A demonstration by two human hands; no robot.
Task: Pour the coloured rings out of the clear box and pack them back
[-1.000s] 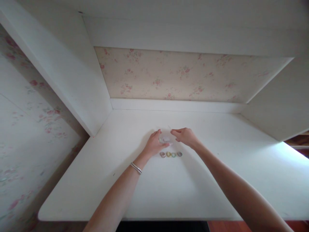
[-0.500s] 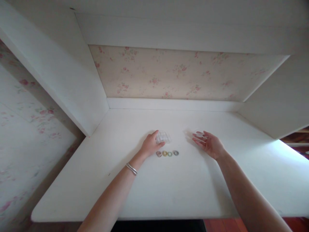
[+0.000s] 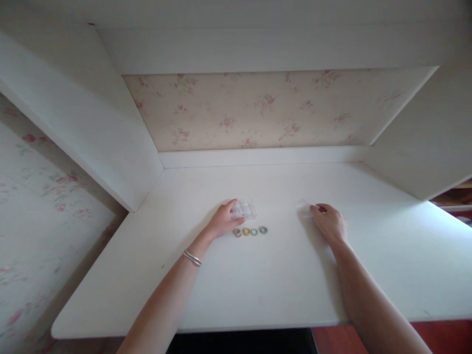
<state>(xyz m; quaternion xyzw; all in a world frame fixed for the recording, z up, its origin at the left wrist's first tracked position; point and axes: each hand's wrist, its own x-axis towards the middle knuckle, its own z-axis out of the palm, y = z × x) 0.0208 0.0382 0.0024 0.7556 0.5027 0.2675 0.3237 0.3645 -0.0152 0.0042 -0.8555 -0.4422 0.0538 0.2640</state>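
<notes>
My left hand is closed on the left side of a small clear plastic compartment box, thumb near its front edge and fingers at the back. Just in front of the box, several rings lie in a row on the white desk: a pinkish ring, a yellow ring, a pale green ring and a grey ring. To the right, my right hand pinches a see-through plastic lid, whose outline is faint against the desk.
The white desk has a raised strip along its back. White side panels stand left and right, with a shelf overhead. Flowered wallpaper covers the wall behind.
My right hand has turned palm down and moved slightly right with the lid, its fingers now more closed. My left hand stays on the box. The view has shifted a little.
</notes>
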